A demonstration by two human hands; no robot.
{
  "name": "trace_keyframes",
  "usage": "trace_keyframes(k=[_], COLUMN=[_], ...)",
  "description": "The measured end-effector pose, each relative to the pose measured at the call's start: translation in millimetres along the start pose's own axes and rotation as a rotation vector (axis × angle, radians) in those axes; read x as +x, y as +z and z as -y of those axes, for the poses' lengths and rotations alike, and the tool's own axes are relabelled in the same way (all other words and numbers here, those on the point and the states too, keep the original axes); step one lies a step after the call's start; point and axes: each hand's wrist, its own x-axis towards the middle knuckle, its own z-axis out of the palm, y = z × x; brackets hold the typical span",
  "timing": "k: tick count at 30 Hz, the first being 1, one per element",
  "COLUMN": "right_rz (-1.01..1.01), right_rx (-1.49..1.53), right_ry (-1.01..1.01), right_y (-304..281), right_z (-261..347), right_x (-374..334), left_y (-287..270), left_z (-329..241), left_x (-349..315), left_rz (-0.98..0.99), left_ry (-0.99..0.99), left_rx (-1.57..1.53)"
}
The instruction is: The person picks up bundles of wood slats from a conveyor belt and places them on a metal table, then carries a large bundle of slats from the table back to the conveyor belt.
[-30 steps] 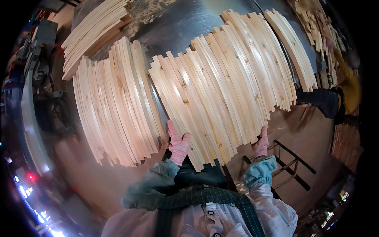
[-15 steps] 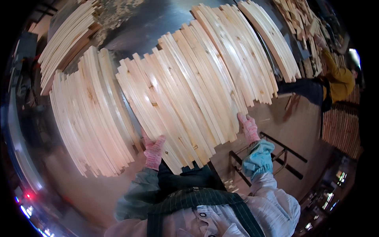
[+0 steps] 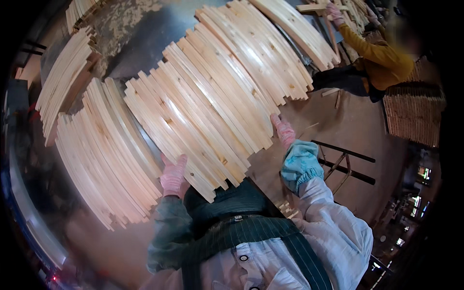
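Observation:
A wide row of pale wooden strips (image 3: 198, 111) lies side by side in front of me, with uneven ends. My left hand (image 3: 174, 178), in a pink knit glove, is at the row's near left edge. Its thumb stands apart from the fingers, which reach into the gap beside the row. On the right edge, my right hand (image 3: 283, 131), gloved the same way, rests with fingers stretched along the outermost strip. The row sits between both hands. Left of it lies another batch of strips (image 3: 104, 154); some fingertips are hidden by wood.
More strips (image 3: 65, 82) lie at the far left, and another bundle (image 3: 299, 31) at the far right. Sawdust covers part of the dark metal table (image 3: 140, 46). A co-worker in a yellow top (image 3: 386, 63) stands at right. A metal stand (image 3: 345, 166) is on the floor.
The view has shifted, so the strips and my hands appear further left and my hands a little higher. My hands stay at the row's edges. The co-worker's arm has moved, now at a strip.

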Motion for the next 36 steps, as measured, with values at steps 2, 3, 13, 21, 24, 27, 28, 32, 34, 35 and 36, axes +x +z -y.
trace_keyframes(k=[2,3,13,21,24,27,28,32,34,35,36], right_rz=[0.042,0.066,-0.358,-0.057,0.201,0.32,0.309,0.366,0.474,0.43,0.437], right_rx=[-0.052,-0.081,-0.359,-0.299,-0.214,0.241,0.209,0.247,0.285,0.114,0.08], right_ry=[0.006,0.008,-0.121,-0.53,-0.386,-0.376,-0.368,-0.319,-0.255,-0.238,-0.233], right_y=[-10,-17,-166,-168,-175,-170,-168,-183,-208,-214,-215], right_z=[0,-3,-18,26,10,2,-5,-18,-14,-13,-13], right_x=[0,1,114,204,220,210,218,240,256,259,258], left_y=[-9,-12,37,242,293,333,341,337,356,372,375], left_z=[-21,-28,-17,-105,-144,-162,-169,-199,-211,-208,-207], left_x=[-15,-23,-99,-115,-98,-96,-96,-112,-114,-111,-104], left_rz=[0.068,0.103,-0.607,0.716,0.763,0.63,0.582,0.547,0.5,0.358,0.234], left_ry=[-0.045,-0.07,0.471,-0.163,-0.412,-0.218,-0.182,-0.136,-0.207,-0.255,-0.098], left_rx=[-0.076,-0.115,-0.042,-1.183,-1.593,-1.861,-1.895,-1.732,-1.439,-1.471,-1.269])
